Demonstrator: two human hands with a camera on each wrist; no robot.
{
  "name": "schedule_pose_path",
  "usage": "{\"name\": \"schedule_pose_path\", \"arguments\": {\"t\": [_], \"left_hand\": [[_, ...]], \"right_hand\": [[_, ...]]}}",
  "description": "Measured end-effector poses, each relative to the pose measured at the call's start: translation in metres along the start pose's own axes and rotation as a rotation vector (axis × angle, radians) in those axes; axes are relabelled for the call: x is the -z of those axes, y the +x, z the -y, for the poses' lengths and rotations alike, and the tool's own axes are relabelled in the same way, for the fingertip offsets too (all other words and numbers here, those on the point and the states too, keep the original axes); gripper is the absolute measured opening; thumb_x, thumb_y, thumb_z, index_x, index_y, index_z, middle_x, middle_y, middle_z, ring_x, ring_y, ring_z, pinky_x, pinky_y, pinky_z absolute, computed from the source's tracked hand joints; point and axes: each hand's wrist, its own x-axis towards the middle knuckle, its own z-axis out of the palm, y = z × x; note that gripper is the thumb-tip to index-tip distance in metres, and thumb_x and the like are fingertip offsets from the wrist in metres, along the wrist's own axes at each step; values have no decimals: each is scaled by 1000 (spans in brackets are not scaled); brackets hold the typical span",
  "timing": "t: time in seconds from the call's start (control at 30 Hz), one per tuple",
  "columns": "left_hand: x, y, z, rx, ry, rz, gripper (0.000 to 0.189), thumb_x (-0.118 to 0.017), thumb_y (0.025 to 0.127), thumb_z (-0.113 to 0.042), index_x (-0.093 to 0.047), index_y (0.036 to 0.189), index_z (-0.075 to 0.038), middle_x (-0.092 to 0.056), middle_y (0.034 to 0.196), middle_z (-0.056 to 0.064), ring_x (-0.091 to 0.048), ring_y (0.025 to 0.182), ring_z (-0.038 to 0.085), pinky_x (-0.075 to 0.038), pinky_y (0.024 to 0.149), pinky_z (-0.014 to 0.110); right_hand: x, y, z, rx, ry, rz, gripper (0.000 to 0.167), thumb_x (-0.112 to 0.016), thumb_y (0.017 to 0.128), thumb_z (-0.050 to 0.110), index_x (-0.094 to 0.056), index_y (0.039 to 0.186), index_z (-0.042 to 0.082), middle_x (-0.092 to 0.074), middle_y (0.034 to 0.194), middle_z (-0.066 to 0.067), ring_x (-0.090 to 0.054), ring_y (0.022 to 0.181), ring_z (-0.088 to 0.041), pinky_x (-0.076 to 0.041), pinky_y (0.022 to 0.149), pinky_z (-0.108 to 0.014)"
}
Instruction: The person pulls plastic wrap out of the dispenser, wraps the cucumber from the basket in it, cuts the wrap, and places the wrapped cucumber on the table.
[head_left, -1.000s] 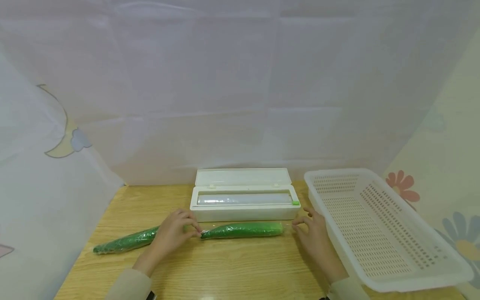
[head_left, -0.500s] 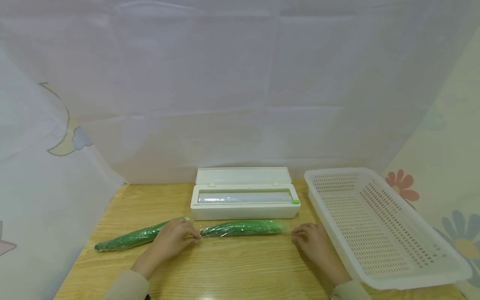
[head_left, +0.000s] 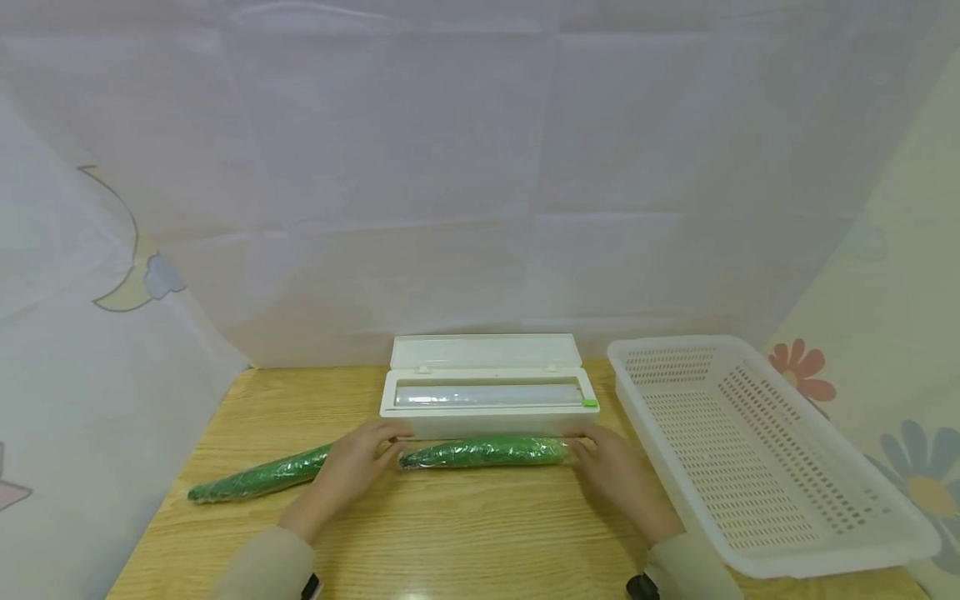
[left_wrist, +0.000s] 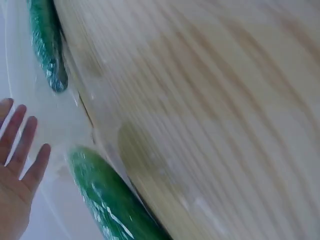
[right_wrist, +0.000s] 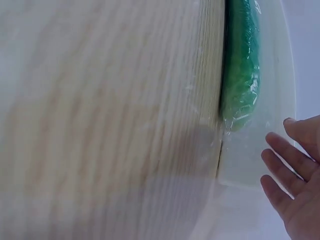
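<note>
A cucumber in clear film [head_left: 483, 452] lies crosswise on the wooden table, just in front of the white box [head_left: 491, 426]. By its dark left end is my left hand [head_left: 352, 467], its fingers extended toward the box. My right hand [head_left: 618, 471] reaches beside the paler right end. The wrist views show the left fingers [left_wrist: 22, 142] spread and the right fingers [right_wrist: 282, 167] nearly straight, with nothing held. Another film-wrapped cucumber [head_left: 258, 479] lies at the left, its right end partly hidden behind my left hand in the head view.
The box's lid [head_left: 486, 352] stands raised at the back, and a roll of clear film [head_left: 487, 396] lies inside, with a green slider [head_left: 590, 403] at the right. A white perforated basket [head_left: 723, 471] stands on the right. A pale sheet [head_left: 480, 208] hangs behind the table.
Both hands have released their pinch at the ends of the film on the middle cucumber and moved slightly forward, fingers extending. The cucumber has shifted a little toward the box.
</note>
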Motion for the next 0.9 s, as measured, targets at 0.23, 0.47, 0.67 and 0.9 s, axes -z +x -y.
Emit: {"name": "schedule_pose_path", "arguments": {"t": [0.23, 0.47, 0.67, 0.9], "left_hand": [[-22, 11, -1, 15, -20, 93, 26, -76, 88, -24, -74, 113, -17, -70, 116, 1, -64, 108, 23, -52, 91, 47], [-25, 8, 1, 47, -72, 140, 27, -81, 82, -21, -75, 107, -14, -72, 99, -2, -65, 86, 15, -55, 77, 40], [-22, 7, -3, 43, -133, 149, 21, -78, 85, -21, -73, 105, -14, -73, 97, -4, -67, 88, 14, -55, 81, 40], [-22, 7, -3, 42, -109, 149, 23, -79, 83, -22, -75, 105, -18, -70, 101, -7, -62, 90, 13, -53, 81, 39]], "right_hand": [[-20, 16, 3, 91, 70, 95, 22, -72, 87, -3, -71, 107, 6, -68, 111, -9, -63, 107, -31, -51, 94, -49], [-23, 20, -5, 97, 80, 148, 23, -76, 83, -1, -72, 104, 6, -69, 109, -9, -64, 105, -30, -52, 92, -47], [-16, 19, -11, 79, 67, 152, 20, -73, 86, 3, -70, 106, 6, -70, 105, -6, -65, 98, -27, -54, 84, -42], [-12, 21, -13, 96, 36, 219, 23, -77, 85, 11, -72, 107, 7, -70, 109, -9, -64, 107, -34, -52, 89, -49]]}}
